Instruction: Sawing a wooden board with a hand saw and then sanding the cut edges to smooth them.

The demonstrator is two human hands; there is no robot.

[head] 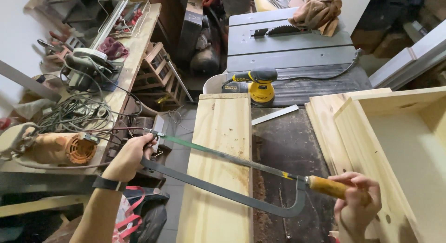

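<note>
Hacksaw spans between your two hands, its long axis running from the far-left end down to the near-right handle, slanting across the pale wooden plank beneath it. Your left hand is clenched around the front end of the frame, left of the plank's edge and out over the floor gap; your right hand is wrapped tight around the wooden handle, near the open wooden box. The blade lies above the plank, but you cannot tell whether it touches the wood. The plank rests on a dark, dusty bench. Farther off sit a yellow sander and a table saw; a cluttered side bench runs along the left.
</note>
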